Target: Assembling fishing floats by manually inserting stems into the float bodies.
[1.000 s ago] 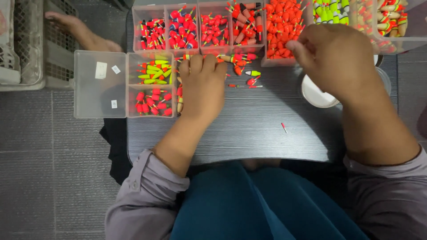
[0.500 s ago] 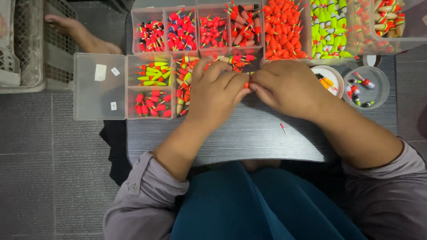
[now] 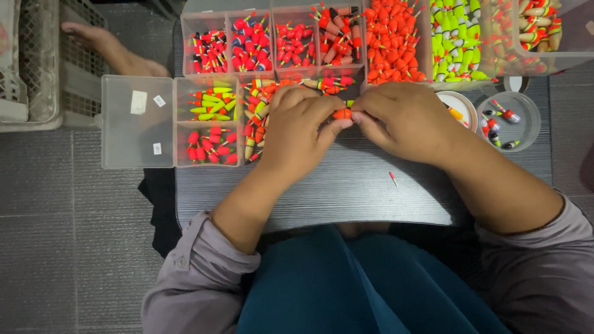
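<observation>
My left hand (image 3: 297,127) and my right hand (image 3: 402,117) meet over the dark table (image 3: 346,192), fingertips pinching one small orange float (image 3: 342,114) between them. Just beyond them lie clear compartment boxes (image 3: 278,43) full of red, orange and blue floats. A smaller clear box (image 3: 207,120) with green and red floats sits left of my left hand. Part of the float is hidden by my fingers.
A tiny pink-and-white piece (image 3: 393,179) lies loose on the table. Two round dishes (image 3: 516,120) with a few floats stand at right. Boxes of yellow-green floats (image 3: 458,40) sit at the back. A bare foot (image 3: 105,43) and a grey crate (image 3: 37,68) are at left.
My right hand came down from the orange compartment at the back right to meet my left hand. Both now pinch an orange float at the table's middle.
</observation>
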